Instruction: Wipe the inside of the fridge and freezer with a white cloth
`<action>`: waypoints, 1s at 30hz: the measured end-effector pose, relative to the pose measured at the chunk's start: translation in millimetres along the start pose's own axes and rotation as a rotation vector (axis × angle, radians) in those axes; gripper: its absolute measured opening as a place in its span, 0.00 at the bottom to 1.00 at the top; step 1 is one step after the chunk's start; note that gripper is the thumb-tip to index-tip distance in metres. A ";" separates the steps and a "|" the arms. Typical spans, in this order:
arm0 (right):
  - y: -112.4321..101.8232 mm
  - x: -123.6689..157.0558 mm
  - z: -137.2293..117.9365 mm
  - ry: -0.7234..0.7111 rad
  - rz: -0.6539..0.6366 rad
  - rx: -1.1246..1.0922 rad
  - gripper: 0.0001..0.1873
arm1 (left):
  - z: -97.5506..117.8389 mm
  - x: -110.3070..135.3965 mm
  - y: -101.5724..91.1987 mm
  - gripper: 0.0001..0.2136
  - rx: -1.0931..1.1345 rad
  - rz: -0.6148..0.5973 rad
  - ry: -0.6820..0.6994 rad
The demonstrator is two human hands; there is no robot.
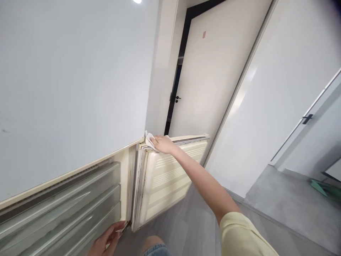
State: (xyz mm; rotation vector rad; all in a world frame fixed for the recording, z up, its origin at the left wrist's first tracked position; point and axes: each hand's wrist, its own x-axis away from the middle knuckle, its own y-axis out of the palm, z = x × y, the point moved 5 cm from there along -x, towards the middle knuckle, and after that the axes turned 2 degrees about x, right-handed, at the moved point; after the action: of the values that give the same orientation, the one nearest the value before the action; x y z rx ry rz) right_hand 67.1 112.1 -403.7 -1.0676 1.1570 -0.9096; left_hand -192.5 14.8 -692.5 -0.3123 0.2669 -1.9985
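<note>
My right hand point(163, 143) is closed on a crumpled white cloth point(150, 140) and presses it onto the top edge of an open cream freezer door point(177, 169), at the hinge-side corner. Dark grime marks the door's gasket point(142, 170). Down at the lower front corner of the freezer compartment, my left hand point(106, 240) has its fingers curled and close together by the frame. What they grip, if anything, cannot be made out. Ribbed translucent drawer fronts point(80, 206) fill the compartment. A smooth pale upper door point(74, 78) stands shut above it.
Behind the open freezer door is a white room door point(213, 64) with a black frame and black handle. A white wall panel point(266, 106) runs along the right. Grey wood-look floor point(191, 220) lies below, with my knee point(154, 243) at the bottom. A green object point(319, 186) is at far right.
</note>
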 end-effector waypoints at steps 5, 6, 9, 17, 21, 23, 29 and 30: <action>2.5 2.3 48.1 0.080 -0.067 -0.044 0.32 | 15.0 0.0 14.8 0.21 -0.010 0.038 0.005; 3.4 3.6 60.7 0.100 -0.080 -0.053 0.33 | 18.9 -0.3 14.4 0.21 -0.021 0.051 0.014; 6.1 13.8 108.2 0.203 -0.124 -0.053 0.35 | 43.8 -7.2 9.3 0.20 -0.079 0.052 0.070; 0.2 84.0 248.0 0.532 -0.198 0.047 0.34 | 237.6 -47.7 8.1 0.17 -0.408 0.052 0.514; 0.3 120.8 284.2 0.610 -0.184 0.043 0.32 | 326.4 -81.9 25.5 0.19 -0.669 0.117 0.772; 1.1 136.7 294.9 0.635 -0.147 0.027 0.29 | 347.0 -107.0 33.8 0.21 -0.815 0.105 0.805; -6.4 167.1 310.9 0.733 0.008 -0.137 0.25 | 350.0 -164.8 33.9 0.27 -0.913 -0.205 0.461; -9.3 170.1 312.6 0.746 0.036 -0.182 0.25 | 348.3 -166.8 32.2 0.29 -0.896 -0.253 0.393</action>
State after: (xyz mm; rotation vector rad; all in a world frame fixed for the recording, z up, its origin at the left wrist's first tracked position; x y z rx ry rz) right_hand 405.5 2.1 -416.7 -0.8586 1.8940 -1.2394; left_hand 20.9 134.3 -391.9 -0.5232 1.4442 -2.0665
